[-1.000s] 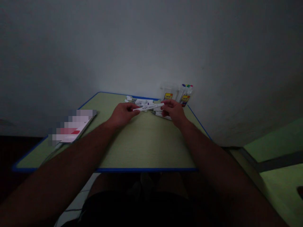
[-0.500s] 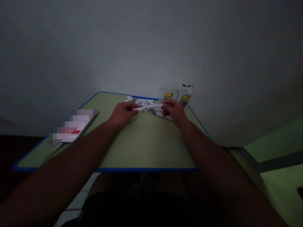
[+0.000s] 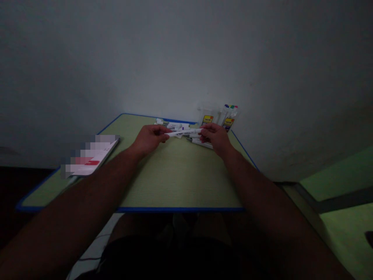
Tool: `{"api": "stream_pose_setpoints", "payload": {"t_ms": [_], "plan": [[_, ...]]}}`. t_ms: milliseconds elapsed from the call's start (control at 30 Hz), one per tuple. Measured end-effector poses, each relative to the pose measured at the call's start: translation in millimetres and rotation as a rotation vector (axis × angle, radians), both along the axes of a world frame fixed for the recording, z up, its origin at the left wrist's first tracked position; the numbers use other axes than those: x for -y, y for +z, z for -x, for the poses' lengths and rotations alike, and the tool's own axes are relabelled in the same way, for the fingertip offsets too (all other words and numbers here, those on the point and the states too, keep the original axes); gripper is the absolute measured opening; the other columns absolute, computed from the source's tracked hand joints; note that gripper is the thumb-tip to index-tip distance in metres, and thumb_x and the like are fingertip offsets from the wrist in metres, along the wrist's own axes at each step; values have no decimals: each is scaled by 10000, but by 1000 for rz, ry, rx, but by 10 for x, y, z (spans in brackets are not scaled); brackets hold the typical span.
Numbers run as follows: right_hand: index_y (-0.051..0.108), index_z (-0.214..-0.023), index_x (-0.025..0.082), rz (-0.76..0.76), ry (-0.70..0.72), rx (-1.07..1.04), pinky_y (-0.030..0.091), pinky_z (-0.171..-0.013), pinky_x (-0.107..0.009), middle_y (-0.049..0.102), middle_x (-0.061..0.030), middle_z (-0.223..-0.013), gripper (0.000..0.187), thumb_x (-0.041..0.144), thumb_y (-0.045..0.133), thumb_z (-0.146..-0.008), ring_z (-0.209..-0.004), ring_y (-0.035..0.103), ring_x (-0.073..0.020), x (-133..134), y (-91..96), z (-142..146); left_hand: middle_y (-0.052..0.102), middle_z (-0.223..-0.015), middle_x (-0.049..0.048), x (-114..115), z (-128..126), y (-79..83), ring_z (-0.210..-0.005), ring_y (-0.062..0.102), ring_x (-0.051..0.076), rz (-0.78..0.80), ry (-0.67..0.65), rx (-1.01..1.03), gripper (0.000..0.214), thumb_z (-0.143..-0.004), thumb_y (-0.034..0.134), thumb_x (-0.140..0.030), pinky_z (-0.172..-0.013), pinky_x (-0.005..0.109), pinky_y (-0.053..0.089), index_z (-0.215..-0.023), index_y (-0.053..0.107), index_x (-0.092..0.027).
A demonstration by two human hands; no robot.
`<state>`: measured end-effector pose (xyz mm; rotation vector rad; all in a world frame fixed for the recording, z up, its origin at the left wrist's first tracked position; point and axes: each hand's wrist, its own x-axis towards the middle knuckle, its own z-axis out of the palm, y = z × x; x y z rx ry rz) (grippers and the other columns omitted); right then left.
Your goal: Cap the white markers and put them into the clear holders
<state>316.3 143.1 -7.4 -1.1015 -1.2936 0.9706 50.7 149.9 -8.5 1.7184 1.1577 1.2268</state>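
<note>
A white marker pen (image 3: 183, 132) is held level above the far part of the green table (image 3: 175, 175). My left hand (image 3: 150, 139) pinches its left end and my right hand (image 3: 215, 138) grips its right end, fingers closed. Several more white markers (image 3: 175, 125) lie loose on the table just behind and under my hands.
Two clear marker packs (image 3: 229, 116) with yellow labels lean against the wall at the table's far right corner. A booklet or card (image 3: 93, 157) lies near the left edge. The blue-rimmed table ends close to my lap. Another green surface shows low at the right.
Almost nothing differs. Both hands keep their hold on the marker, which has shifted very slightly.
</note>
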Motion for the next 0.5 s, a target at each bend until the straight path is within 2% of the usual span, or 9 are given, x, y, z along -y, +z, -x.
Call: {"api": "stream_pose_setpoints", "payload": {"t_ms": [200, 500], "plan": [[654, -866, 191, -18, 32, 16, 574, -597, -267, 710, 3, -726, 296, 369, 817, -694, -596, 656, -116, -8, 6, -22, 679, -647, 17, -6, -2, -10, -608, 563, 151, -2, -6, 23, 187, -684, 776, -210, -647, 319, 451, -865, 808, -178], [639, -886, 197, -43, -70, 39, 546, -538, -244, 680, 28, -700, 276, 362, 795, -729, -529, 605, -90, -1, 16, 25, 683, -635, 19, 14, -57, -19, -587, 568, 144, -32, 38, 1, 208, -657, 796, -221, -597, 298, 443, -859, 812, -174]]}}
